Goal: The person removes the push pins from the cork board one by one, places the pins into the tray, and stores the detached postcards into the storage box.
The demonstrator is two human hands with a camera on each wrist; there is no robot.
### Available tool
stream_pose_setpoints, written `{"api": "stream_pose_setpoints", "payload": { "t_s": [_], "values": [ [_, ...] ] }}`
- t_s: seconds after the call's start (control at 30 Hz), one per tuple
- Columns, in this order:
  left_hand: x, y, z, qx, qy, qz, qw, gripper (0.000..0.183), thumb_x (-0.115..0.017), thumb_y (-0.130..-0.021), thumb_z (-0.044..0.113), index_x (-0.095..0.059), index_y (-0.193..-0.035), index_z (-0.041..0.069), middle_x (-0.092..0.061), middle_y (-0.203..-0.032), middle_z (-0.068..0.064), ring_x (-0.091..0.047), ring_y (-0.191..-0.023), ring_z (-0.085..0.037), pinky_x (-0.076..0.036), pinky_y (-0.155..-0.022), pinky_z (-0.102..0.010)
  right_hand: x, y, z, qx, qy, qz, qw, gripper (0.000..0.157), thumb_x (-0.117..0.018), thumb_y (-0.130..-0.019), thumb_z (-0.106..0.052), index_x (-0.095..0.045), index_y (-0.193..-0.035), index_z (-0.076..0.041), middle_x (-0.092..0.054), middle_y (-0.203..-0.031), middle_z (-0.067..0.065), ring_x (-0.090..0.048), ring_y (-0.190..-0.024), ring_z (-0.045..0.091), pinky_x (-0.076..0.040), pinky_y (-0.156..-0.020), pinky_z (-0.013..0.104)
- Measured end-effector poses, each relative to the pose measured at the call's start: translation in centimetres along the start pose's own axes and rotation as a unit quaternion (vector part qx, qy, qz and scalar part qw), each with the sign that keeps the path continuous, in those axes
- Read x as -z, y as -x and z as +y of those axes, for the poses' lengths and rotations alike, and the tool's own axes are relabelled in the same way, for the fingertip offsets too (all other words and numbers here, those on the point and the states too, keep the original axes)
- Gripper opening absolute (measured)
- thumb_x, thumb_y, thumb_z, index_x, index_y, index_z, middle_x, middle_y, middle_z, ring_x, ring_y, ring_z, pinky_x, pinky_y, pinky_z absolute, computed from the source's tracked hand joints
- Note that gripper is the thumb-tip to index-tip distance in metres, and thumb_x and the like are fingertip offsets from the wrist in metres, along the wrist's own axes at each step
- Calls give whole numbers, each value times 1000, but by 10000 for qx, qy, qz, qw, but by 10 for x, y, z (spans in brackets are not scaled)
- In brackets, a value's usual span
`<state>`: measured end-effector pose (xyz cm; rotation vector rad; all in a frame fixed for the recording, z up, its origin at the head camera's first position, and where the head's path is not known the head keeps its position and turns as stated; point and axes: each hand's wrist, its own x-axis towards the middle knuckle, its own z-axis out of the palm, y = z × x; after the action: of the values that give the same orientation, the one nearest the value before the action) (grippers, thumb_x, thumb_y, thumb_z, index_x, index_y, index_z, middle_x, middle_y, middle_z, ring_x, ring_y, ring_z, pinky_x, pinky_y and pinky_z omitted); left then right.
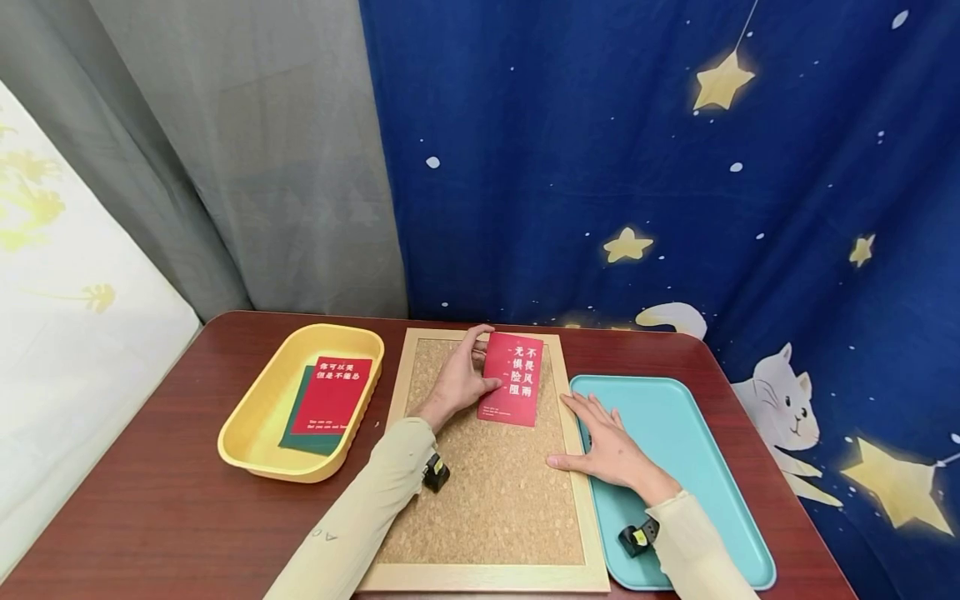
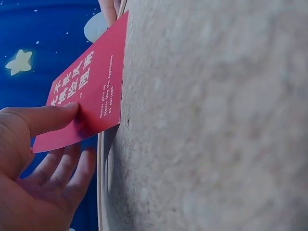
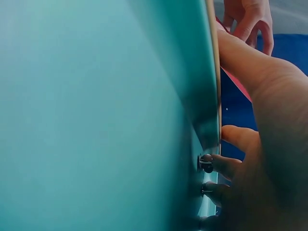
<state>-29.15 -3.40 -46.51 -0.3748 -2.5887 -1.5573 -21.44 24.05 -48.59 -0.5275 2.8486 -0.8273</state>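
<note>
A red card (image 1: 517, 379) with white lettering is over the upper part of a wood-framed cork board (image 1: 480, 508). My left hand (image 1: 457, 379) pinches the card at its left edge; in the left wrist view the thumb (image 2: 57, 118) presses its printed face, with fingers behind. That edge is raised off the cork. My right hand (image 1: 607, 446) spreads over the board's right frame, its thumb on the cork side and fingertips on the frame beside the blue tray (image 1: 690, 467). In the right wrist view, small metallic pins (image 3: 205, 163) sit at the tray's inner edge, right by the fingertips.
On the left of the dark red-brown table (image 1: 172, 467) stands a yellow basket (image 1: 258, 408), holding another red card (image 1: 333, 400) on top of a green card (image 1: 303, 442). A blue star-patterned curtain (image 1: 525, 208) and a grey curtain (image 1: 300, 167) hang behind.
</note>
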Motion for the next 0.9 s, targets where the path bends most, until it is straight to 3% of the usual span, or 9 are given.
{"api": "stream_pose_setpoints", "payload": {
  "t_s": [0.17, 0.4, 0.53, 0.9],
  "values": [
    [0, 1, -1, 90, 703, -161, 9974, 95, -79, -71, -14, -35, -148, 20, -65, -112, -17, -71, -82, -21, -61, -75, -34, 0, 0, 1, 13, 18, 15, 10000, 107, -75, -72, -68, -28, -157, -23, -27, -164, 12, -14, -154, 42, -5, -118, 71],
    [2, 2, 1, 341, 1492, -359, 9876, 93, -73, -75, -17, -35, -149, 25, -67, -109, -20, -72, -77, -22, -61, -71, -33, -1, 0, 2, 29, -11, 49, 10000, 106, -75, -72, -68, -28, -157, -23, -27, -164, 12, -14, -154, 42, -5, -118, 71],
    [4, 3, 2, 450, 1690, -384, 9838, 92, -73, -77, -15, -35, -150, 28, -70, -108, -20, -74, -77, -22, -62, -69, -35, -1, -1, 2, -13, -30, 41, 10000, 107, -75, -71, -68, -28, -157, -25, -27, -164, 11, -13, -154, 40, -5, -119, 70],
    [16, 10, 5, 684, 1846, -160, 9803, 92, -69, -83, -11, -39, -143, 52, -71, -115, -17, -75, -80, -25, -62, -72, -38, 0, 0, 0, 6, -24, 48, 10000, 107, -75, -72, -67, -28, -157, -23, -27, -164, 11, -14, -154, 41, -5, -119, 71]
  ]
}}
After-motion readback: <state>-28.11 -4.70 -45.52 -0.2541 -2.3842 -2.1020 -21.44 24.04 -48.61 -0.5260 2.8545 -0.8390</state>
